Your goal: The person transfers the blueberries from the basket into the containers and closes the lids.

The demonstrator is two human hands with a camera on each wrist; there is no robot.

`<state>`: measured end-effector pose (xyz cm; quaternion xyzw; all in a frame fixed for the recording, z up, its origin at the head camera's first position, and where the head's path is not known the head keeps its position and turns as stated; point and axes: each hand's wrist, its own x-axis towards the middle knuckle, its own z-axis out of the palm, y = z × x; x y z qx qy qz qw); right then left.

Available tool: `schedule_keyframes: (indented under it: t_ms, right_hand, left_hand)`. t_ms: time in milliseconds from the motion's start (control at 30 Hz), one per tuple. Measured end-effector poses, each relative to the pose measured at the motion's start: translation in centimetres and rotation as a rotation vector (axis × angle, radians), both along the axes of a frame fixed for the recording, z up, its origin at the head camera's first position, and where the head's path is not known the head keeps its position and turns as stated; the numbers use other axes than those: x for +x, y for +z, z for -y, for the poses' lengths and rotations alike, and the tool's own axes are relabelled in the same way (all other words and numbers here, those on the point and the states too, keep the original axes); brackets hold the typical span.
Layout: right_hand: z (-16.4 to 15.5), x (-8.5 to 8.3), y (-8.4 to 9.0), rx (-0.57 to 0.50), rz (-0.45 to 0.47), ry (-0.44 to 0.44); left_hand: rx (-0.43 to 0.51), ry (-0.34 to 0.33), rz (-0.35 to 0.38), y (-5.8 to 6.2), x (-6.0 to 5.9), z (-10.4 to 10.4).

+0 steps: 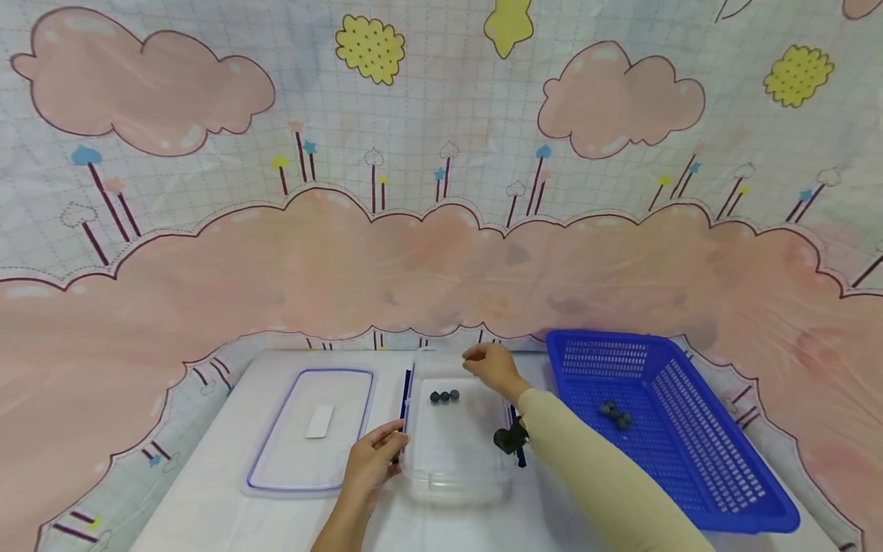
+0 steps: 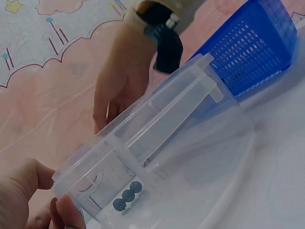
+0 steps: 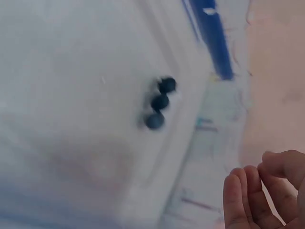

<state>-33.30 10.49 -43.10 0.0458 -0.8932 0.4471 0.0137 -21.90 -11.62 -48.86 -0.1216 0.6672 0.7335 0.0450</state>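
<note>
My left hand (image 1: 375, 456) holds the near-left side of a clear plastic container (image 1: 458, 488); in the left wrist view its thumb and fingers (image 2: 71, 212) lie on either side of the rim. Three dark blueberries (image 1: 444, 396) sit in a short row on the container's floor towards its far left. Above the container's far end hovers my right hand (image 1: 495, 369), its fingers loosely bent. Nothing shows between its thumb and fingertips (image 3: 232, 183) in the right wrist view, where the blueberries (image 3: 160, 102) lie off to the left.
At the right stands a blue slotted basket (image 1: 672, 468) with several more blueberries (image 1: 615, 414) inside. On the left a clear lid with a blue seal (image 1: 297, 469) lies flat, a white label (image 1: 320, 422) at its middle. A patterned cloth (image 1: 428, 268) hangs behind the white table.
</note>
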Motion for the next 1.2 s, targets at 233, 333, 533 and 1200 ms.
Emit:
schedule_keyframes:
  t_ms: [233, 333, 533, 1200]
  right_hand:
    - [-7.9, -0.3, 4.3, 0.102, -0.123, -0.050]
    - [-12.0, 0.2, 5.0, 0.167, -0.129, -0.091]
    - [-18.9, 2.0, 4.1, 0.244, -0.101, -0.166]
    - [-25.8, 6.9, -3.9, 0.181, 0.206, -0.255]
  left_hand:
    - [-0.006, 0.000, 0.000, 0.1, 0.0, 0.0]
    - [-0.002, 0.000, -0.006, 0.2, 0.2, 0.1]
    - [-0.001, 0.000, -0.016, 0.2, 0.4, 0.1]
    - [-0.001, -0.012, 0.000, -0.1, 0.3, 0.2]
